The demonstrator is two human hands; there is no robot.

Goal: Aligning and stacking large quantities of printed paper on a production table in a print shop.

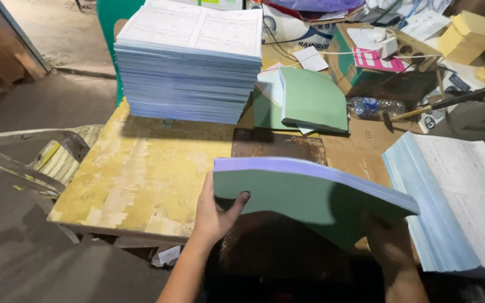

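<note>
My left hand (pixel 214 210) grips the near left corner of a green-backed pad of sheets (pixel 310 193), thumb on the underside, fingers hidden behind it. My right hand (pixel 391 247) is under the pad's right end, in shadow; it seems to be supporting it, though I cannot tell how it grips. The pad is lifted off the worn wooden table (pixel 141 174), tilted, its pale lilac edge up. As I judge it, the work is partway: one green-covered bundle (pixel 312 101) lies behind, a tall stack of printed sheets (pixel 189 62) stands at the far left, and another stack (pixel 461 202) lies at my right.
</note>
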